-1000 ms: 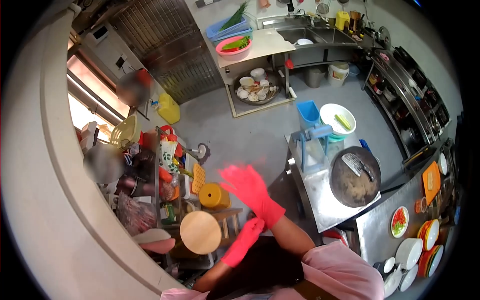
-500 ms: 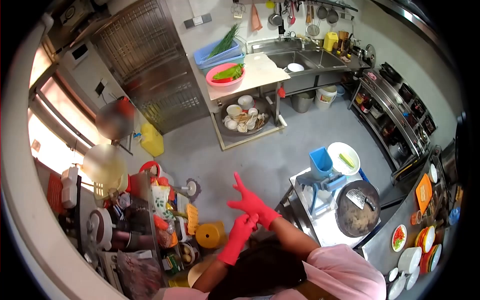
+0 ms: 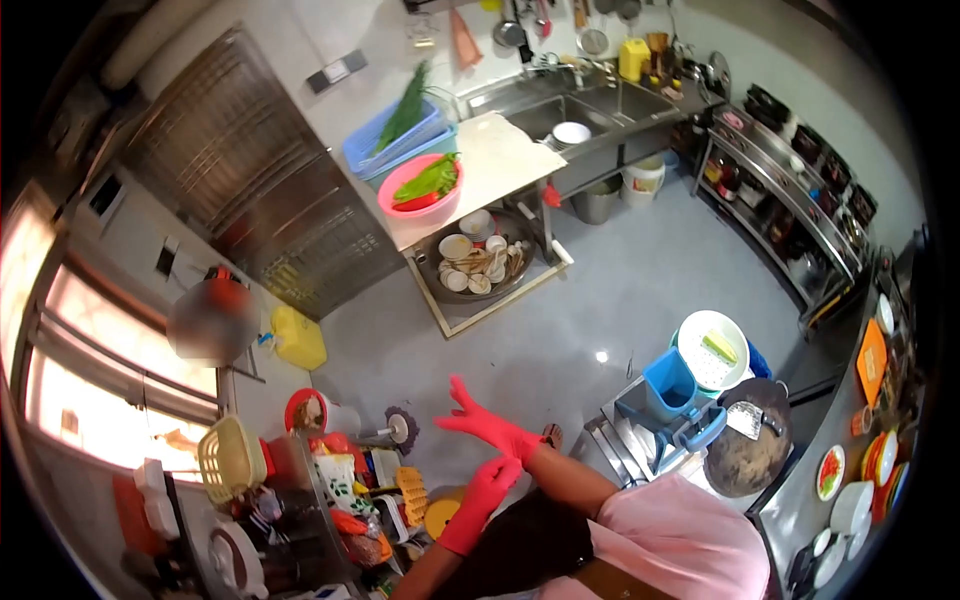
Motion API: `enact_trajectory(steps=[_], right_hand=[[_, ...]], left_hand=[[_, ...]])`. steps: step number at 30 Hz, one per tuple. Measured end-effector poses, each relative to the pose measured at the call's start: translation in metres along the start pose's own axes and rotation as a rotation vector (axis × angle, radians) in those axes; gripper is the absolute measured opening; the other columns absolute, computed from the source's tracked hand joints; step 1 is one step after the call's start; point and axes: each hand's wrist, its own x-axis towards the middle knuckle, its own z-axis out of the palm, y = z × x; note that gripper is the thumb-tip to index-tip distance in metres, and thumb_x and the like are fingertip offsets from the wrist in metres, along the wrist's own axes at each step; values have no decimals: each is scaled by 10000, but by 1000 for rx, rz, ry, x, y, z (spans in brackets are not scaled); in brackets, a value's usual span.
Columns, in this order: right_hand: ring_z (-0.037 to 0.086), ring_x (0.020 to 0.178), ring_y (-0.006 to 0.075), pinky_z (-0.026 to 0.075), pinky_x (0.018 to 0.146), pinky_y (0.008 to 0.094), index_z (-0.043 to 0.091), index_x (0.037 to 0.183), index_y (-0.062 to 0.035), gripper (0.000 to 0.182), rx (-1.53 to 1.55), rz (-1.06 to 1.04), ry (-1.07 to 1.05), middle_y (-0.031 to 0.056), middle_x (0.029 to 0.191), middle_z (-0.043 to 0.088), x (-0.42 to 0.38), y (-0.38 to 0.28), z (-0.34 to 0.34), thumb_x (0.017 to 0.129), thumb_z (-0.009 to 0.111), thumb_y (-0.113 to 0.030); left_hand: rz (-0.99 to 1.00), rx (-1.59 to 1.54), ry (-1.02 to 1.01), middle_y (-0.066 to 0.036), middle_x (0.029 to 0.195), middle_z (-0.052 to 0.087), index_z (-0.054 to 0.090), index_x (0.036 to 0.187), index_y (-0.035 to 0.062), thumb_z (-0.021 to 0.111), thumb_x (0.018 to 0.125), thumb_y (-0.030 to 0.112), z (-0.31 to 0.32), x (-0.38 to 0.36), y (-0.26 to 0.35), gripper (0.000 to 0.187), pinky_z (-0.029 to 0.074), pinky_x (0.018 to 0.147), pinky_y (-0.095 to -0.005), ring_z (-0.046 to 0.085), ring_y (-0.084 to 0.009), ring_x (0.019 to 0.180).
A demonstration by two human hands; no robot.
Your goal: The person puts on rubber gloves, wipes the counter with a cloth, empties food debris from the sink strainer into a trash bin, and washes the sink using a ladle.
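Both hands wear red rubber gloves and are held out in front of my dark apron. My right hand reaches forward and left, its fingers stretched and spread, with nothing in it. At that wrist, my left hand is closed, its fingers pinching the cuff of the right rubber glove. Below the hands, a yellow stool stands on the floor, partly covered by the left forearm.
To the right stand a blue slicer-like device, a white basin and a round chopping board with a cleaver. Ahead, a table holds a pink basin. A crowded shelf stands left.
The camera view has turned, so the room appears shifted and tilted. The left hand keeps its pinch at the right glove's cuff, and the right fingers stay spread.
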Motion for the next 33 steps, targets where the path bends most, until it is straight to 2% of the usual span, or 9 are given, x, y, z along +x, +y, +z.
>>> enact_trajectory(steps=[3, 10, 13, 17, 20, 21, 25, 29, 33], right_hand=[[294, 1474, 231, 336, 1154, 415, 366, 1539, -99, 681, 360, 303, -65, 117, 1644, 196, 71, -9, -35, 991, 591, -435], [494, 1343, 220, 411, 1098, 399, 464, 1442, -47, 536, 184, -111, 68, 118, 1427, 534, 94, -87, -64, 990, 620, -290], [570, 1256, 227, 459, 1054, 404, 484, 1412, -44, 483, 497, 26, 80, 109, 1352, 591, 149, -40, -86, 1002, 593, -275], [537, 1303, 298, 441, 1081, 447, 511, 1415, -80, 448, 927, -61, 295, 118, 1424, 545, 174, -50, -132, 1042, 511, -328], [475, 1363, 292, 404, 1113, 437, 422, 1471, -85, 539, 1180, -158, 236, 129, 1478, 487, 180, -81, -155, 1029, 541, -369], [389, 1426, 325, 368, 1144, 488, 426, 1476, -99, 555, 1182, -185, 251, 144, 1540, 413, 181, -95, -162, 1024, 533, -405], [387, 1422, 361, 344, 1151, 561, 459, 1451, -104, 532, 1322, -299, 342, 142, 1537, 419, 206, -137, -184, 1003, 585, -361], [372, 1432, 353, 324, 1142, 610, 380, 1508, -147, 610, 1227, -411, 331, 106, 1553, 408, 233, -170, -205, 980, 605, -352], [382, 1427, 313, 325, 1132, 605, 276, 1578, -203, 748, 900, -584, 390, 52, 1594, 362, 232, -219, -213, 953, 617, -431]], left_hand=[[-26, 30, -5, 18, 812, 618, 662, 960, 34, 594, 998, 205, -25, 45, 35, 188, 458, 674, -236, 541, -70, 729], [-32, -10, 49, -19, 779, 627, 647, 920, 5, 575, 1011, 199, -52, 127, 75, 226, 467, 673, -257, 565, -93, 713], [18, 0, 127, -35, 762, 633, 631, 922, 4, 544, 1035, 254, -59, 159, 94, 288, 473, 672, -277, 577, -110, 702], [20, -9, 65, -58, 857, 667, 633, 1085, -15, 506, 1053, 379, -79, 208, 110, 415, 510, 775, -310, 634, -151, 782], [62, 13, -21, -71, 917, 682, 635, 1107, -18, 516, 1045, 412, -59, 245, 147, 450, 518, 808, -322, 651, -163, 837], [71, -30, -75, -68, 947, 687, 638, 1088, -11, 553, 1032, 399, -65, 262, 140, 423, 509, 794, -315, 641, -149, 856], [242, -81, -172, -33, 912, 683, 645, 1032, 11, 637, 1002, 303, -83, 325, 143, 294, 488, 762, -288, 613, -117, 823], [312, -26, -325, -3, 852, 673, 676, 979, 21, 648, 999, 261, -94, 370, 168, 243, 484, 722, -277, 588, -97, 783], [204, -88, -577, 29, 839, 611, 689, 1101, 35, 617, 1021, 239, -76, 392, 186, 231, 458, 714, -274, 523, -81, 769]])
